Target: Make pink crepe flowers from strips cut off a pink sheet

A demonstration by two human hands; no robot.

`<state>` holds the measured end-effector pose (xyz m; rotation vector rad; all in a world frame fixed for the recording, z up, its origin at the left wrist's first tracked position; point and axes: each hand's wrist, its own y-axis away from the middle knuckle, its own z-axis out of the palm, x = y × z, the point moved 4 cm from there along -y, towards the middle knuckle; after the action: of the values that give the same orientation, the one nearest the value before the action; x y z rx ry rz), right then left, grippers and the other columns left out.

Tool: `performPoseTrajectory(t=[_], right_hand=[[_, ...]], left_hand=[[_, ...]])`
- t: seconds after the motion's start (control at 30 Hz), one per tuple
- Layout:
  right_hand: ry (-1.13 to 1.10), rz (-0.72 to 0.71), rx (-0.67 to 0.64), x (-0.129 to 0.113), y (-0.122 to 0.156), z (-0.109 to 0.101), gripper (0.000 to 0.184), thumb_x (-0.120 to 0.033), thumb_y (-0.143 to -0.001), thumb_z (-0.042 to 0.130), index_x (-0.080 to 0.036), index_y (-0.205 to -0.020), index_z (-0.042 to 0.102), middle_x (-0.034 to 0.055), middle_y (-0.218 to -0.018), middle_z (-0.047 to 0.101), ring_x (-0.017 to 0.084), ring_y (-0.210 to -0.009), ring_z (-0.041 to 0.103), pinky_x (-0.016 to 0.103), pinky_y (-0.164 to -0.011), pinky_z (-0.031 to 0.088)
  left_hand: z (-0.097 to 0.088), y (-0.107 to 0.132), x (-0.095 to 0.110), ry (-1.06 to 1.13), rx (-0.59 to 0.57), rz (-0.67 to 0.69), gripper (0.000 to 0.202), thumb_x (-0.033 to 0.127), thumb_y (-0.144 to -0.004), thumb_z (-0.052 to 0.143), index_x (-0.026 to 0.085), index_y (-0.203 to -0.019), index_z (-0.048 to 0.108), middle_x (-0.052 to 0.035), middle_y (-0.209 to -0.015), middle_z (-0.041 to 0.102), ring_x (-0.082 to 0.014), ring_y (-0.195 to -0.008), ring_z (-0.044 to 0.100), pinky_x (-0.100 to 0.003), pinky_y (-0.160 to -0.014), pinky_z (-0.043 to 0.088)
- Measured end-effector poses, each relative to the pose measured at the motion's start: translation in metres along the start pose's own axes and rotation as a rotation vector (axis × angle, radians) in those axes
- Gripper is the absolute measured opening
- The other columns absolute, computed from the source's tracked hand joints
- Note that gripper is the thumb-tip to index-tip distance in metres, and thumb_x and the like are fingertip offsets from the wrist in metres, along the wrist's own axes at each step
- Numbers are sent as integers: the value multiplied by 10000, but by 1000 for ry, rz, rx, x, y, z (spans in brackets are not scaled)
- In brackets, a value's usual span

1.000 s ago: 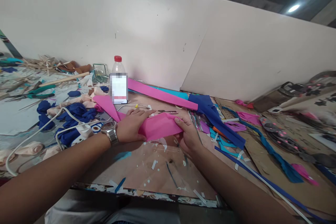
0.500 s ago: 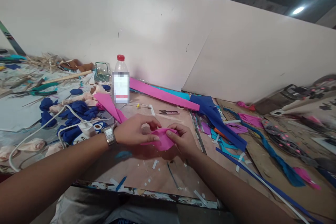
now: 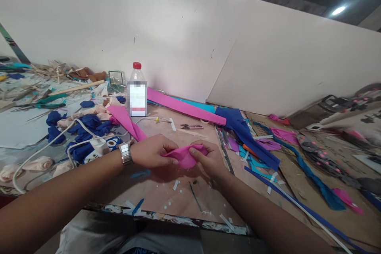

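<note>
You are holding the pink strip (image 3: 185, 158) over the bench (image 3: 159, 195), on your side of the thread snips (image 3: 193, 127). Your left hand (image 3: 154, 151) is pinching the strip's left end, fingers closed on it; your right hand (image 3: 210, 159) is gripping the right end, thumb pressing on its face. This two-sided grip is probably stopping the fold from opening. A pink tail (image 3: 126, 121), lying left of the snips, is running toward your left hand; whether it is joining the held strip is hidden. Both forearms are angling inward, bringing the fingers close together. The smartphone (image 3: 137, 99) is standing left of and beyond the snips, apparently leaning on the bottle (image 3: 137, 74) for support.
</note>
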<state>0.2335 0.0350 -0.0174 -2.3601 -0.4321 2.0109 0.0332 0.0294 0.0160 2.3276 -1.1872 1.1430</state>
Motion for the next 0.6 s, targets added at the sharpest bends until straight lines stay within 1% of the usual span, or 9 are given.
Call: performPoseTrajectory(t=[0.07, 0.13, 0.2, 0.3, 0.37, 0.47, 0.6], right_hand=[[-31, -11, 60, 2, -4, -6, 286, -453, -762, 793, -173, -775, 740, 30, -726, 686, 163, -657, 591, 270, -622, 489], [-73, -12, 100, 5, -8, -10, 286, -458, -752, 806, -181, -802, 754, 31, -752, 700, 161, -667, 593, 269, -630, 490], [-113, -9, 112, 7, -11, -12, 290, -456, -736, 824, -187, -827, 766, 39, -784, 714, 166, -689, 603, 272, -644, 493], [-181, 12, 80, 7, -11, -8, 306, -461, -704, 849, -184, -805, 767, 38, -766, 702, 164, -677, 591, 272, -631, 483], [-211, 29, 31, 6, -10, -3, 301, -453, -698, 855, -176, -769, 758, 28, -729, 675, 153, -652, 569, 264, -611, 465], [-236, 54, -48, 4, -7, 2, 293, -434, -700, 862, -166, -746, 752, 21, -701, 651, 139, -631, 547, 253, -595, 445], [-305, 114, -109, 8, -4, 5, 312, -425, -654, 894, -161, -720, 740, 7, -659, 628, 123, -585, 523, 239, -555, 418]], left_hand=[[-3, 0, -1, -37, 8, -2, 210, 331, -919, 606, 172, -971, 733, -20, -822, 716, -142, -700, 594, -232, -647, 377], [-7, 0, -3, -75, 40, -20, 247, 333, -956, 552, 155, -892, 711, -20, -772, 695, -137, -672, 577, -235, -638, 367], [-12, 0, -4, -88, 72, -25, 289, 334, -984, 501, 145, -861, 681, -24, -765, 679, -137, -674, 563, -235, -633, 361], [-16, 0, -5, -36, 76, 13, 285, 354, -998, 486, 149, -995, 684, -36, -866, 694, -147, -750, 574, -230, -661, 379], [-16, 0, -4, -12, 50, 39, 305, 375, -1001, 485, 150, -1023, 688, -28, -848, 679, -140, -741, 558, -226, -657, 375], [-16, 2, -1, 13, -5, 57, 338, 386, -1005, 470, 135, -912, 678, 3, -721, 585, -117, -663, 483, -221, -615, 342], [-15, 4, 6, 139, -144, 90, 338, 341, -996, 464, 134, -770, 606, 34, -643, 440, -101, -612, 379, -225, -583, 303]])
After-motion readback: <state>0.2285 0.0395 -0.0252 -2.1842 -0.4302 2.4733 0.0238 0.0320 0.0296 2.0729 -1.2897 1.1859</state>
